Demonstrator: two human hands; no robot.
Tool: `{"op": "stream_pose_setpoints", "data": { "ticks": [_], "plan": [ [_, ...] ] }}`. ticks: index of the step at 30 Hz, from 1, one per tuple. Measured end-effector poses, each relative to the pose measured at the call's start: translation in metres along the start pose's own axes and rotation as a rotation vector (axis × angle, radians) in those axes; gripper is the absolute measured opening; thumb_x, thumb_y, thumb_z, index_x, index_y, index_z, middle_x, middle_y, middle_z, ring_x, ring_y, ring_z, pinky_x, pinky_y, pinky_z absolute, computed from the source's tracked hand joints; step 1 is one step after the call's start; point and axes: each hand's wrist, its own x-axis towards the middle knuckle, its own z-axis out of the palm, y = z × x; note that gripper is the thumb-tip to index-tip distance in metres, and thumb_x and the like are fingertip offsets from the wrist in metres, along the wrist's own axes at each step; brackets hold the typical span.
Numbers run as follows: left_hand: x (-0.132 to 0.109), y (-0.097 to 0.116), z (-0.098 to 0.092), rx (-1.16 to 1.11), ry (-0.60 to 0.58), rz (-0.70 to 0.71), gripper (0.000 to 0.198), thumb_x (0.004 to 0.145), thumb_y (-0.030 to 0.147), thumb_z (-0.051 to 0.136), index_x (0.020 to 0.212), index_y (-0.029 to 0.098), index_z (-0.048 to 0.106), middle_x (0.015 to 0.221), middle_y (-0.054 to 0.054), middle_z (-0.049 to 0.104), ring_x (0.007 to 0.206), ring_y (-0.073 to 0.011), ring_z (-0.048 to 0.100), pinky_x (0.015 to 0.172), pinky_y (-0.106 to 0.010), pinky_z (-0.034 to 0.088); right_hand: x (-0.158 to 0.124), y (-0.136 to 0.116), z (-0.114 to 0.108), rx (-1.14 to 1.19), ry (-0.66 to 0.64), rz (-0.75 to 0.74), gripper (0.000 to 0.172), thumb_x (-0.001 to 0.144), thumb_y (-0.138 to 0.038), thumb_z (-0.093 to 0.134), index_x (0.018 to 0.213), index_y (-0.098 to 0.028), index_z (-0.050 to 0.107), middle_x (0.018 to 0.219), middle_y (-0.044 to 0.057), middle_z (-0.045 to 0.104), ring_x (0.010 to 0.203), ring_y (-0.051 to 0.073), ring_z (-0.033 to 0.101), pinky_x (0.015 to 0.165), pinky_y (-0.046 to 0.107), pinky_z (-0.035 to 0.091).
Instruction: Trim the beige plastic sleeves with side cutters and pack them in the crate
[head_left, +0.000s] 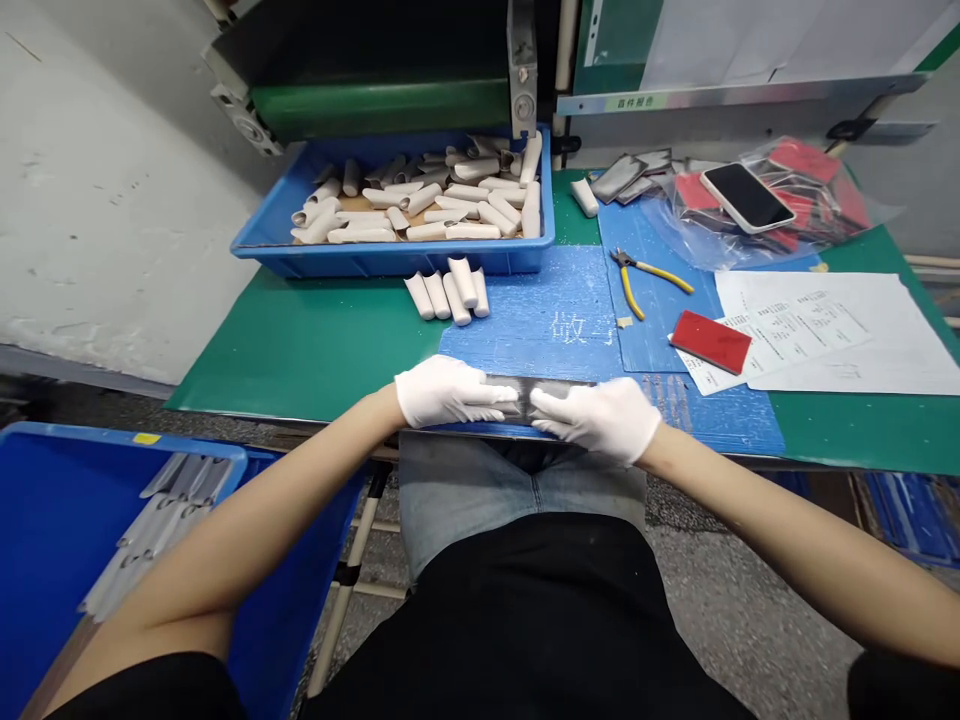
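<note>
Two hands in white gloves are brought together at the near edge of the tabletop, over a dark grey strip that lies flat on a blue mat. The left hand is laid palm down with its fingers held side by side and stretched to the right along the strip. The right hand is turned the opposite way, fingers pointed left, so that the fingertips of both almost meet over the strip's middle. The strip is touched by both hands, but whether it is pinched from below by the thumbs cannot be told. Both forearms are bare and angled inward from the lower corners, with the wrists kept low at the table's edge. A blue tray filled with pale rolled tubes is set at the far side, and a few more tubes are lined up just in front of it. Yellow-handled pliers, a red card and printed sheets are spread to the right, well apart from the hands. A phone is rested on a clear plastic bag farther back. A blue bin with grey strips is seen beside the left arm, below the tabletop.
</note>
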Motion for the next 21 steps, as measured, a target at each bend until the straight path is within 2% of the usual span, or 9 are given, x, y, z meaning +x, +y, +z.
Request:
{"op": "stream_pose_setpoints", "data": {
  "ticks": [2,4,6,9,12,17,21],
  "plan": [
    [0.001,0.000,0.002,-0.018,-0.008,0.020,0.052,0.108,0.064,0.043,0.138,0.034,0.073,0.075,-0.001,0.059,0.062,-0.0143,0.042,0.059,-0.028,0.030,0.001,-0.001,-0.002,0.002,-0.021,-0.017,0.063,0.111,-0.072,0.024,0.151,-0.039,0.058,0.099,0.006,0.081,0.069,0.019,0.066,0.058,0.031,0.018],
    [0.002,-0.001,0.004,-0.032,0.024,0.010,0.049,0.110,0.061,0.042,0.138,0.034,0.073,0.075,-0.001,0.059,0.062,-0.0139,0.043,0.060,-0.027,0.032,0.001,-0.001,-0.003,-0.007,-0.012,0.028,0.062,0.111,-0.071,0.024,0.148,-0.039,0.061,0.097,0.006,0.081,0.070,0.019,0.067,0.059,0.031,0.018],
    [0.002,-0.001,0.005,-0.005,0.053,0.008,0.048,0.110,0.061,0.043,0.138,0.036,0.073,0.072,0.000,0.058,0.060,-0.0139,0.042,0.059,-0.028,0.030,0.002,-0.002,-0.003,0.000,-0.007,0.056,0.062,0.111,-0.070,0.023,0.147,-0.038,0.063,0.096,0.007,0.081,0.073,0.020,0.069,0.059,0.031,0.019],
    [0.002,-0.001,0.004,0.064,0.059,0.065,0.047,0.108,0.063,0.045,0.138,0.038,0.072,0.070,0.000,0.056,0.058,-0.0141,0.038,0.056,-0.030,0.025,0.004,-0.003,-0.003,0.021,-0.032,0.011,0.061,0.111,-0.071,0.026,0.150,-0.038,0.061,0.103,0.007,0.081,0.076,0.020,0.070,0.058,0.031,0.020],
    [0.001,-0.002,0.001,0.081,0.094,0.052,0.048,0.109,0.061,0.043,0.136,0.036,0.074,0.070,0.000,0.056,0.059,-0.0139,0.040,0.056,-0.030,0.026,0.004,-0.004,-0.003,0.008,-0.015,0.054,0.061,0.110,-0.072,0.026,0.146,-0.040,0.064,0.099,0.006,0.081,0.075,0.020,0.070,0.058,0.031,0.020],
    [0.000,0.000,-0.002,0.040,0.045,0.040,0.052,0.108,0.065,0.042,0.138,0.036,0.074,0.069,-0.001,0.058,0.058,-0.0139,0.041,0.056,-0.029,0.026,0.001,-0.006,-0.005,0.002,-0.029,0.017,0.059,0.110,-0.070,0.029,0.148,-0.039,0.062,0.101,0.007,0.081,0.076,0.020,0.072,0.058,0.030,0.018],
    [0.014,0.005,-0.002,0.027,0.033,-0.023,0.050,0.106,0.066,0.046,0.134,0.039,0.076,0.070,-0.003,0.064,0.057,-0.0156,0.050,0.056,-0.030,0.026,0.011,-0.009,-0.014,-0.054,-0.039,0.081,0.058,0.111,-0.067,0.028,0.143,-0.038,0.066,0.093,0.007,0.081,0.072,0.021,0.072,0.057,0.030,0.019]
  ]
}}
